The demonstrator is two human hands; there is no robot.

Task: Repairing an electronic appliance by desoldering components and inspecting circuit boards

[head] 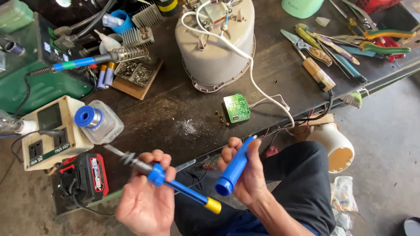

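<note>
My left hand (142, 203) grips a soldering iron (168, 179) with a blue handle, a yellow end cap and a grey metal tip that points up-left. My right hand (245, 172) is closed around a blue cylindrical tool (234, 168), its narrow end aimed at the table edge. Both hands hover over my lap, just in front of the dark workbench (175, 118). A small green circuit board (236, 107) lies on the bench beyond my right hand, joined by white wires to an upturned grey appliance housing (214, 48).
A solder spool (87, 117) sits on a clear box beside a beige socket box (48, 131). A red and black battery pack (85, 177) lies at the left. Another soldering iron (87, 61) rests in a coil stand. Pliers and cutters (350, 43) clutter the right.
</note>
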